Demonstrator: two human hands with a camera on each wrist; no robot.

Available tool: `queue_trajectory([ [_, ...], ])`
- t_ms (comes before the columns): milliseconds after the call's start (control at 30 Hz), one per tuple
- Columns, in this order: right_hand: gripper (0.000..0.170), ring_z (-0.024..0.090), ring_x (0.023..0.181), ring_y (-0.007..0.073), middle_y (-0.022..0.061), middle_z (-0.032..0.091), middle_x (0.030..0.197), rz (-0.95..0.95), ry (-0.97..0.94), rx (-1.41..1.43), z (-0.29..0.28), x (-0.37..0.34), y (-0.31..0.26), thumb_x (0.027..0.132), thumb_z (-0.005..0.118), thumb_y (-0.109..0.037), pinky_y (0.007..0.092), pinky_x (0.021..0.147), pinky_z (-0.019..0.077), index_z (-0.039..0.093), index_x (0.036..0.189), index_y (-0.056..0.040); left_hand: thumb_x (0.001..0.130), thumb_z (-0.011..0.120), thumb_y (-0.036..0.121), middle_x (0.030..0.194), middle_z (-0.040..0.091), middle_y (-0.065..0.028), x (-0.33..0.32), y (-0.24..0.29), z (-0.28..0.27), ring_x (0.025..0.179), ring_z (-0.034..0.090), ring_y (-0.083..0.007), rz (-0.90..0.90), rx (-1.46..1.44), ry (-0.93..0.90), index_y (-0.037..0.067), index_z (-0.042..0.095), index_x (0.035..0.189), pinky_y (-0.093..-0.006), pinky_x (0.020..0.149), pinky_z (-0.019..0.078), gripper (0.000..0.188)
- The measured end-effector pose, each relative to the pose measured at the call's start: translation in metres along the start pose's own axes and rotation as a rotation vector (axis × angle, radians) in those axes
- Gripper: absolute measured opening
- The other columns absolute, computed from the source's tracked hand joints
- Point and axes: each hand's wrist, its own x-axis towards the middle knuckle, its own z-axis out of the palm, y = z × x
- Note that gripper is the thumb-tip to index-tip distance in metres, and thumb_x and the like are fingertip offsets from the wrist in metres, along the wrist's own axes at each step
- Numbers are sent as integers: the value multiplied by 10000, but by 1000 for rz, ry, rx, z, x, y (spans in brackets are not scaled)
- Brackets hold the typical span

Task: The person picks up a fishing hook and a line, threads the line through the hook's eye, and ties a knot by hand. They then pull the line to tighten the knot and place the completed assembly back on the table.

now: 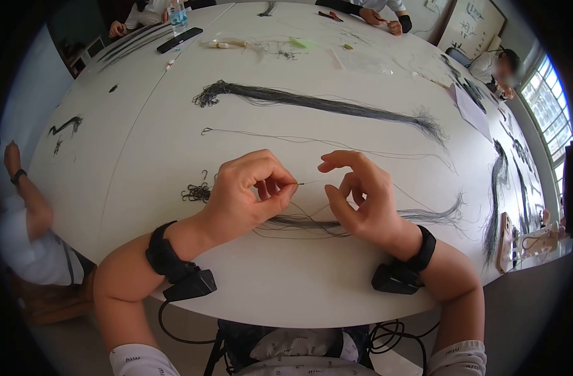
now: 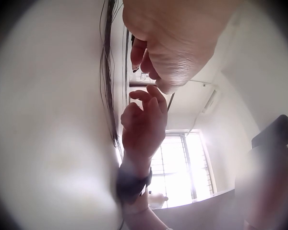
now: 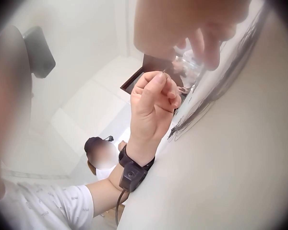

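Note:
In the head view my left hand [image 1: 252, 188] pinches a small fish hook between thumb and forefinger; only its dark shank end [image 1: 301, 183] shows, with a thin line running from it toward the right. Facing it, my right hand [image 1: 365, 197] has thumb and forefinger spread apart, the other fingers loosely bent. The left wrist view shows the right hand [image 2: 144, 124] with nothing visible between thumb and forefinger. Below both hands lies a bundle of dark fishing lines [image 1: 424, 216], its cluster of hooks [image 1: 197, 193] by the left wrist.
Beyond the hands a single hook [image 1: 206, 131] with line lies on the white table [image 1: 286, 282]. Farther back is a thicker hooked bundle [image 1: 311, 103]. A phone [image 1: 180, 40], a water bottle [image 1: 177, 17] and red-handled pliers [image 1: 330, 16] lie farther off. Other people sit around the table.

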Motion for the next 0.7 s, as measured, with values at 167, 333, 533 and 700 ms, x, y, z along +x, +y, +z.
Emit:
queue_trajectory([
  [167,264,576,519,163,91,623,888,-220,-8,-60,7,0,10,721,729,-49,252,442,448,612,957,-39,778,663,-4,775,595,-12,0,-1,0,633,573,-78,10,6,-49,36,632,792,-203,524,463,53],
  [333,124,579,533,180,76,611,724,-263,-67,-31,9,0,13,762,698,-44,271,468,454,635,869,-44,786,674,16,772,594,-18,0,-2,3,630,569,-81,24,-16,-102,32,629,791,-209,523,466,48],
  [533,94,586,569,227,88,600,721,-292,-97,-5,8,0,14,755,681,-17,299,502,455,625,828,-34,795,660,9,763,586,-21,0,-2,2,636,566,-84,51,-2,-154,31,623,796,-208,519,467,42],
  [700,88,589,559,201,68,582,713,-241,-188,2,5,0,7,744,663,8,281,488,481,599,790,-31,793,646,10,792,565,-34,-1,-1,2,661,577,-122,90,54,-216,22,604,808,-249,527,497,47],
])
